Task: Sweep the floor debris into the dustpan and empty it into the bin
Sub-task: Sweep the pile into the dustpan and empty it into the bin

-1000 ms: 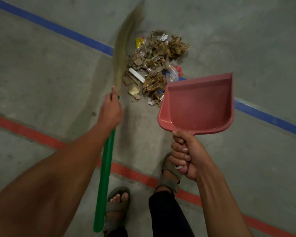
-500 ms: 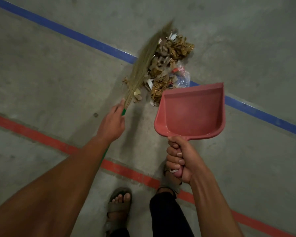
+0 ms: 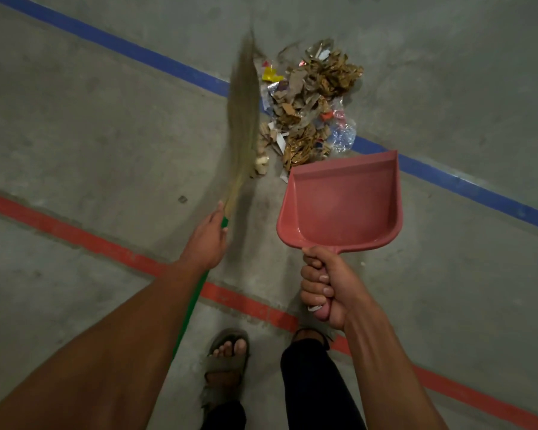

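Observation:
A pile of debris (image 3: 311, 110), brown scraps, paper bits and clear plastic, lies on the concrete floor across a blue line. My left hand (image 3: 207, 238) grips the green handle of a grass broom (image 3: 243, 119), whose blurred bristles stand just left of the pile. My right hand (image 3: 325, 288) grips the handle of a red dustpan (image 3: 339, 206). The pan is empty and held above the floor, its lip at the near right edge of the pile. No bin is in view.
A blue floor line (image 3: 466, 184) runs diagonally behind the dustpan and a red line (image 3: 84, 237) crosses nearer me. My feet in sandals (image 3: 227, 364) stand below the hands. Bare concrete lies on all sides.
The broom has swung back to the left, off the pile, after crossing over it half a second ago. The dustpan has stayed at the pile's near right edge.

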`<move>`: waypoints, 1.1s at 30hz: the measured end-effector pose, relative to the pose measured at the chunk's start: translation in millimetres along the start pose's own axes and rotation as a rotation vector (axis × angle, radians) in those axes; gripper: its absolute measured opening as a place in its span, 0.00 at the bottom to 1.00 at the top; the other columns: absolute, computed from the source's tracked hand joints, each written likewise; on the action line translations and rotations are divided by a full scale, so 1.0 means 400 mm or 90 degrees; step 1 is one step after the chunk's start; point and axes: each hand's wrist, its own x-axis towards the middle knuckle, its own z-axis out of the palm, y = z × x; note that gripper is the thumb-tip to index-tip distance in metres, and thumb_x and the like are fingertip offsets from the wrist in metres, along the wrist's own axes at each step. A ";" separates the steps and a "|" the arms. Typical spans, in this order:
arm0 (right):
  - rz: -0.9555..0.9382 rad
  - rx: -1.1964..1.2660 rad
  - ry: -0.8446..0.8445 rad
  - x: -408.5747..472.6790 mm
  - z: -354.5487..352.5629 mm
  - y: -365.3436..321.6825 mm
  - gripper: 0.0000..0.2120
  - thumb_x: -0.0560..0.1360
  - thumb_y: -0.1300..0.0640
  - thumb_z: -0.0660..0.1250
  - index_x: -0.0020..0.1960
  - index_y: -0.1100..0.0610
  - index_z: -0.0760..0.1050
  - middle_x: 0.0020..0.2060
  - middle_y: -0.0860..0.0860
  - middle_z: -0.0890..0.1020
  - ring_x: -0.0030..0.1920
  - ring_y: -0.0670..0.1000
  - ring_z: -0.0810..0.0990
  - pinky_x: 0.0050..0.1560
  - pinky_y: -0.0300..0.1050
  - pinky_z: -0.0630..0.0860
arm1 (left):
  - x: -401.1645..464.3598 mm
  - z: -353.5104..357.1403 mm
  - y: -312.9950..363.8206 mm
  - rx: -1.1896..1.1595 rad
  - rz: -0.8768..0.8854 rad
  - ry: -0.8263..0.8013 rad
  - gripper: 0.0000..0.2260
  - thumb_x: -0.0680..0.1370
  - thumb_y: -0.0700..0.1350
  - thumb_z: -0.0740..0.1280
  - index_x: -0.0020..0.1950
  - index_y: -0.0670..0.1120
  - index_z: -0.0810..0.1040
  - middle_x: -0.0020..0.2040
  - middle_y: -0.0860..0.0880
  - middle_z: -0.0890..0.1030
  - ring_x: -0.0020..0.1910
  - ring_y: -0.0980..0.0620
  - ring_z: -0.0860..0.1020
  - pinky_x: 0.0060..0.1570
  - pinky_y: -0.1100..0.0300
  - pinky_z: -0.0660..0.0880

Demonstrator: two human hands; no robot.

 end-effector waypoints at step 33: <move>0.212 0.254 -0.178 0.299 0.095 0.092 0.18 0.79 0.55 0.64 0.33 0.52 0.63 0.18 0.45 0.61 0.15 0.43 0.59 0.15 0.37 0.60 | 0.320 -0.240 0.252 0.008 0.099 0.107 0.31 0.79 0.45 0.64 0.81 0.56 0.60 0.72 0.46 0.74 0.64 0.43 0.76 0.62 0.49 0.73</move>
